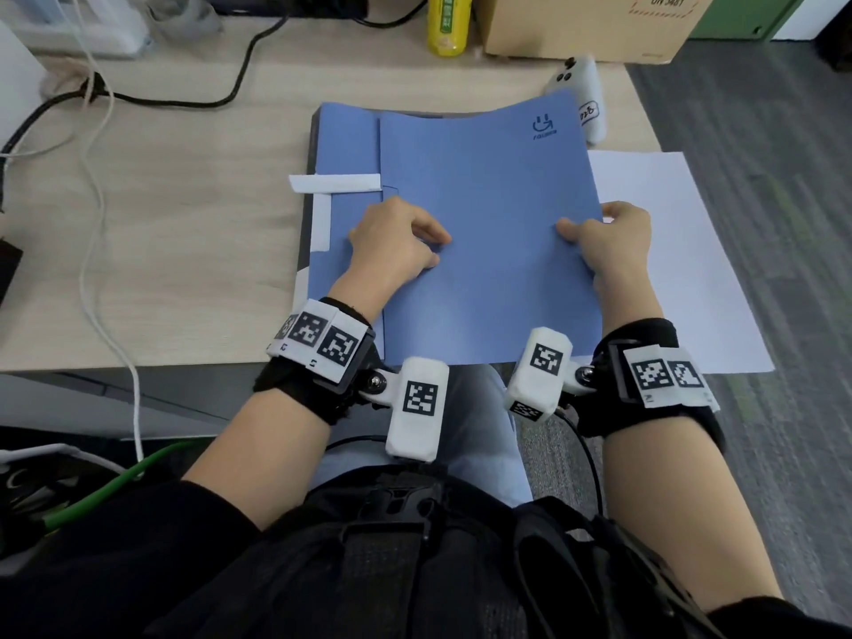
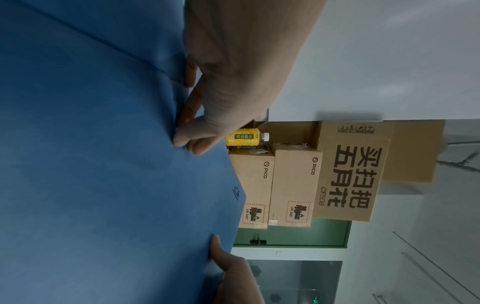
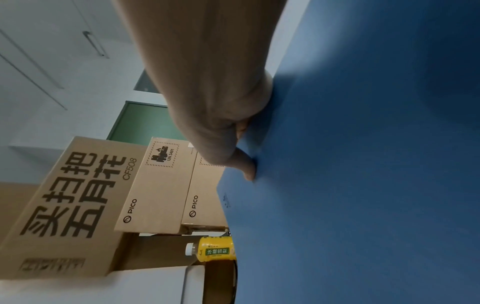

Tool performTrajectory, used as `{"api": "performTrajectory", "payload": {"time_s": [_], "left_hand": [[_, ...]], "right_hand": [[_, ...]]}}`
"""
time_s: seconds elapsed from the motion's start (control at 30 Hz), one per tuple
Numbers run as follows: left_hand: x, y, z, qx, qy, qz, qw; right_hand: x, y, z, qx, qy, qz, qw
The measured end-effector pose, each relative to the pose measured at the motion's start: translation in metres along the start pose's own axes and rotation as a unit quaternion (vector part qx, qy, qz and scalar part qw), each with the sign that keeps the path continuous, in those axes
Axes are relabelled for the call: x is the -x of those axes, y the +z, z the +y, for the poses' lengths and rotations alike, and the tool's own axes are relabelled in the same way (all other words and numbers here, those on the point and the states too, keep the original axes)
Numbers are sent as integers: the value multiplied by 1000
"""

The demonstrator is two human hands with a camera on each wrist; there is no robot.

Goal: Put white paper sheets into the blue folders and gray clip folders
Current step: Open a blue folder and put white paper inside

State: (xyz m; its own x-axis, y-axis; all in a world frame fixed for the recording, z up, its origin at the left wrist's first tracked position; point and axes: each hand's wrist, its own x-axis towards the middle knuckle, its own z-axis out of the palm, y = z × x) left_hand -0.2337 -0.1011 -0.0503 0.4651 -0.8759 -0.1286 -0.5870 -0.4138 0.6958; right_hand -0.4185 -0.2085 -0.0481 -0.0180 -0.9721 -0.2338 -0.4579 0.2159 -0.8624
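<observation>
A blue folder (image 1: 493, 177) lies on top of a pile at the desk's front edge, its far edge bowed upward. My left hand (image 1: 431, 249) sits at its left edge with curled fingers pinching the cover; the left wrist view shows the fingertips (image 2: 185, 142) pressed into the blue folder (image 2: 91, 164). Gripping its right edge is my right hand (image 1: 583, 235), thumb on top and fingers underneath, seen close in the right wrist view as my right hand (image 3: 246, 164) on the blue folder (image 3: 363, 164). A second blue folder (image 1: 346, 145) lies below, with white paper (image 1: 334, 183) sticking out. Loose white sheets (image 1: 668, 251) lie to the right.
A dark gray folder edge (image 1: 314, 131) shows under the pile. Behind stand a white controller (image 1: 588, 94), a yellow bottle (image 1: 447, 25) and a cardboard box (image 1: 590, 20). Black and white cables (image 1: 99, 177) cross the desk's left side. The sheets overhang the desk's right edge.
</observation>
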Motion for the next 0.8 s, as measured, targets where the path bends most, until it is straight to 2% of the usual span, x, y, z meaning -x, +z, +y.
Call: {"api": "performTrajectory", "payload": {"time_s": [0.1, 0.17, 0.23, 0.3, 0.43, 0.5, 0.63, 0.8], "left_hand": [[-2, -9, -3, 24, 26, 36, 999], [-5, -22, -7, 40, 30, 127, 991], [-10, -35, -14, -15, 18, 215, 976], [-12, -49, -23, -87, -6, 250, 964], [-11, -69, -34, -135, -54, 255, 956], [-12, -78, -40, -139, -51, 237, 960], [-16, -93, -49, -59, -13, 185, 981], [-12, -102, -51, 48, -67, 171, 982]], "right_hand": [[2, -3, -4, -22, -9, 1, 1000], [5, -3, -7, -59, -6, -7, 998], [8, -2, -9, -90, -6, -22, 996], [11, -1, -12, -108, -9, -35, 993], [16, 0, -18, -132, -22, -50, 990], [17, 1, -20, -144, -30, -53, 988], [20, 4, -20, -148, -39, -61, 986], [25, 5, -19, -149, -58, -71, 985]]}}
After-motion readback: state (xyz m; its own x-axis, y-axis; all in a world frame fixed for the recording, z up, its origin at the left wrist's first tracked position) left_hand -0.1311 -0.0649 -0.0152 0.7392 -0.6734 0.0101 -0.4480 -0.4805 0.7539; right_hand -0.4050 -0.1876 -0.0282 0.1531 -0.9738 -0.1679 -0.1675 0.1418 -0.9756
